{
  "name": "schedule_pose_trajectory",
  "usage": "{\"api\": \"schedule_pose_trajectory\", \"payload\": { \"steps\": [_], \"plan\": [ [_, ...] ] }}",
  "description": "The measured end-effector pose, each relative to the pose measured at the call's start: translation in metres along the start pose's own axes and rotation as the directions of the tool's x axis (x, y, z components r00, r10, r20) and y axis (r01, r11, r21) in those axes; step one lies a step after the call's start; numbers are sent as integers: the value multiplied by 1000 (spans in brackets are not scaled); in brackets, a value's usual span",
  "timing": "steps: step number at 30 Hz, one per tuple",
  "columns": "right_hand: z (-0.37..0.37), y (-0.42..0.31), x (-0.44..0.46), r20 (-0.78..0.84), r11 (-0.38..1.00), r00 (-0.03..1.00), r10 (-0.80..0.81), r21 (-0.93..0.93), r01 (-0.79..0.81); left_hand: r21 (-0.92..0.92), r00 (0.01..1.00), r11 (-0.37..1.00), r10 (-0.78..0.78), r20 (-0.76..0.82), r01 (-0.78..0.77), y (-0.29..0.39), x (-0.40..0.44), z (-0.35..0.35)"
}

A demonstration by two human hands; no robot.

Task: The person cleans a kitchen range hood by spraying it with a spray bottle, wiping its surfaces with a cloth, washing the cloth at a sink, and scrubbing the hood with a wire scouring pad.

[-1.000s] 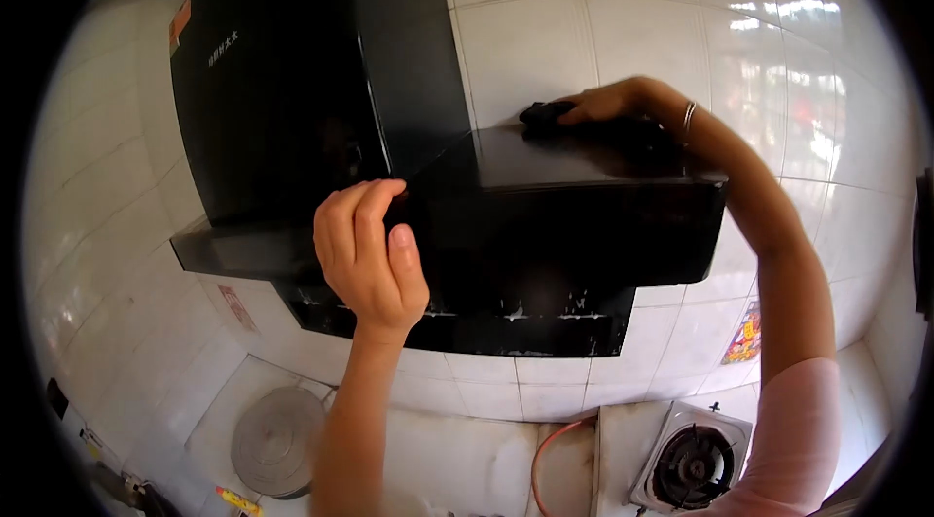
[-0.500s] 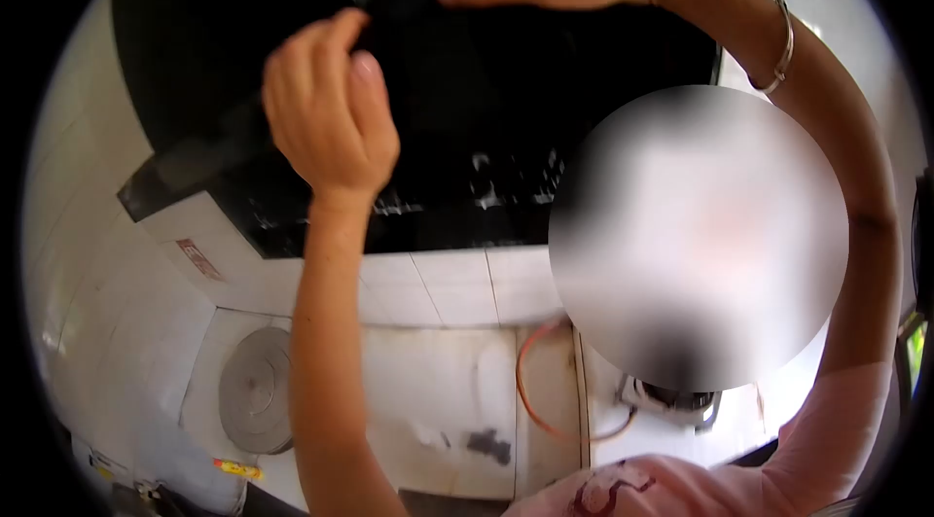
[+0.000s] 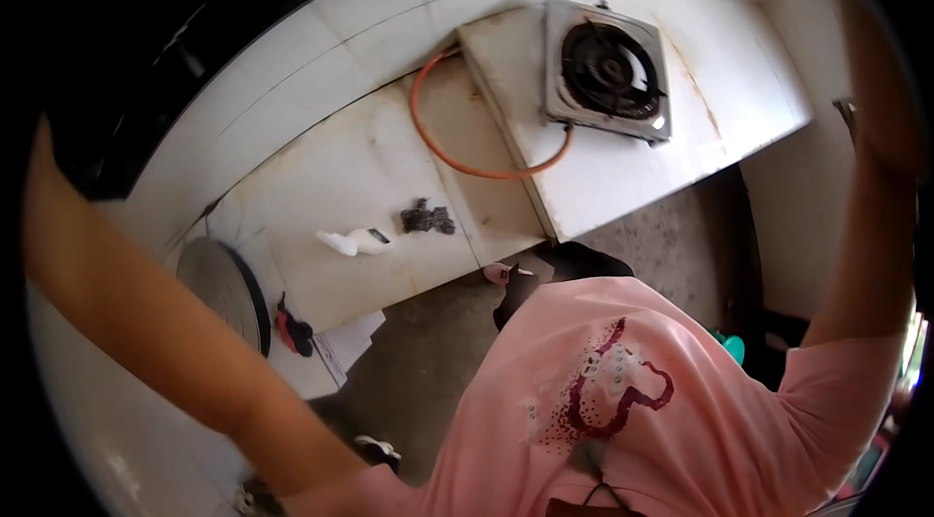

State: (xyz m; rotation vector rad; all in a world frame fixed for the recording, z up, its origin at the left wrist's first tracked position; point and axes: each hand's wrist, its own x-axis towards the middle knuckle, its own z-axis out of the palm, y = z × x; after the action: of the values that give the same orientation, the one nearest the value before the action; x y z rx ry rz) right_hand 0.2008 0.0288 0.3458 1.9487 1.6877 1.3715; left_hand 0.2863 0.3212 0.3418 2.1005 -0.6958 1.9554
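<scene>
Both of my hands are outside the picture. My left forearm [image 3: 146, 293] reaches up to the left edge, close to the lower corner of a glossy black panel [image 3: 185, 50] with whitish streaks on it. On the other side my right arm [image 3: 871, 225] is raised along the right edge, its hand cut off at the top. Below, a white bottle-like item [image 3: 355, 242] lies on the white counter [image 3: 321, 186]. Beside it is a dark crumpled scrubber or rag [image 3: 426, 216]. Whatever my hands hold cannot be seen.
A single-burner gas stove [image 3: 611, 70] stands on a raised white slab [image 3: 720, 118], with an orange hose [image 3: 428, 138] curving from it. A round grey lid-like disc [image 3: 209, 288] sits at the left, near a small pink and black item [image 3: 292, 330]. Grey floor [image 3: 399, 391] lies below.
The view has swung down and to the right. Both hands, earlier up at the black panel with the right one on a dark cloth, have left the picture. Stove and floor now show.
</scene>
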Motion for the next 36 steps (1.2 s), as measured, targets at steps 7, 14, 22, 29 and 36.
{"api": "schedule_pose_trajectory", "payload": {
  "steps": [7, 14, 22, 29, 36],
  "plan": [
    [51, -85, -66, 358, 580, 879, 314, 661, -476, -629, 456, -63, -634, 625, 775, 190, -180, -56],
    [212, -324, -218, 850, -276, 523, 67, 520, -809, -333, -509, -776, -611, 606, 536, 230, -334, -205],
    [373, -460, -212, 918, 246, 396, -13, 387, -888, -387, -577, -659, -752, 320, 645, 288, -342, -263],
    [393, -525, -246, 884, 350, 445, -142, 466, -813, -406, -419, -753, -638, 647, 518, 289, -359, -259],
    [362, -477, -241, 958, -810, 192, -213, -63, -583, -320, -550, -697, -709, 442, 641, 266, -355, -224]
  ]
}}
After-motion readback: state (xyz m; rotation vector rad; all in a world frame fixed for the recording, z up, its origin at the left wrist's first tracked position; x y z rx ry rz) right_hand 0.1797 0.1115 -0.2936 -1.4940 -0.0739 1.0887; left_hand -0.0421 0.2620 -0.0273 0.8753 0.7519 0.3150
